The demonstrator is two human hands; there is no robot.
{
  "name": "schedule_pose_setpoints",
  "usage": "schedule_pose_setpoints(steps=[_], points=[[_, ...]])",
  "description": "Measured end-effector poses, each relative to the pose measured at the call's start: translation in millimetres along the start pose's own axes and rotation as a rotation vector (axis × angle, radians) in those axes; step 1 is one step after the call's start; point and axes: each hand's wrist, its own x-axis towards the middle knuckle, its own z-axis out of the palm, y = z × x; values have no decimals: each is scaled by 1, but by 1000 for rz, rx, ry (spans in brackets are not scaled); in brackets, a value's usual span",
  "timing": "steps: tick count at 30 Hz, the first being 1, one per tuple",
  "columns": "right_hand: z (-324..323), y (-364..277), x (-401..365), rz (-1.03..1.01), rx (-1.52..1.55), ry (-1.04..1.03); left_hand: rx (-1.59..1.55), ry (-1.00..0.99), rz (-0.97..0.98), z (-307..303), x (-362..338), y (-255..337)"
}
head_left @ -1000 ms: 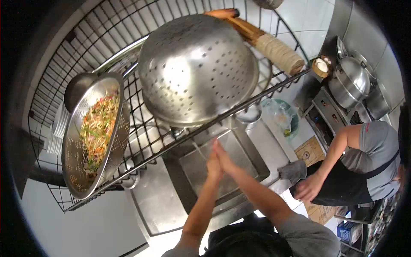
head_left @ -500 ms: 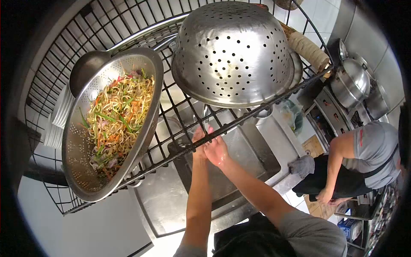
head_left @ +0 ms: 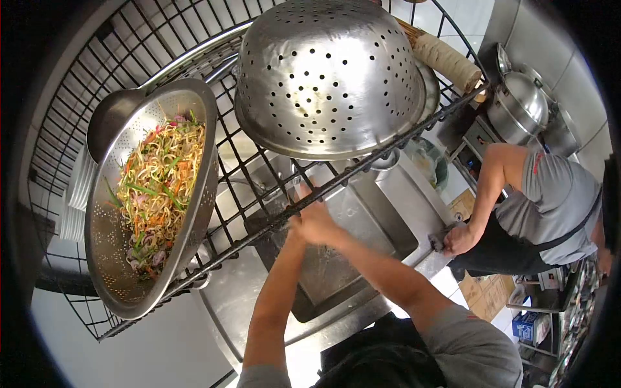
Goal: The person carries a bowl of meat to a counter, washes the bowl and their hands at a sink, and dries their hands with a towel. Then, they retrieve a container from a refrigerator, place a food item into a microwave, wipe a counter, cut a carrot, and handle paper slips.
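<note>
My grip is skin on skin: my right hand (head_left: 318, 223) lies bent over the base of my left hand (head_left: 302, 192), near the wrist. The two touch, and I see no object in either. My right fingers are partly curled; how tightly they press I can't tell, and the rack wires and some blur hide how far open my left fingers are. Half a second ago my right palm was turned up beside my left; now its back shows, so the contact has moved down towards my left wrist.

Nearest to my view, the wire rack (head_left: 362, 165) spans above my hands. By its front edge, on my left, a colander (head_left: 107, 249) leans tilted with noodles and cut vegetables (head_left: 155, 187) in it. Another colander (head_left: 323, 87) sits upside down along the same edge, and a pale bundle (head_left: 446, 61) lies by the rack's right corner.

Below the rack, my hands are over the sink basin (head_left: 362, 213), close to what looks like the tap (head_left: 293, 171), towards the basin's far edge.

Farther off to my right, a co-worker's hand (head_left: 460, 238) has just come onto the gray cloth (head_left: 438, 241) at the counter's right edge. Beyond stand metal pots (head_left: 517, 107).
</note>
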Motion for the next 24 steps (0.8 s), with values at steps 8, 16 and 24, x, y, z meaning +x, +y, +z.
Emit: schedule_pose_setpoints(steps=[8,16,24], points=[[29,1,-8,-54,-230,188,-1071,-60,6,-29,-15,-74],[0,26,44,278,660,127,-2599,-114,-711,-24,-8,-54],[-1,41,67,290,487,388,-3079,-563,-822,-61,-1,-78]])
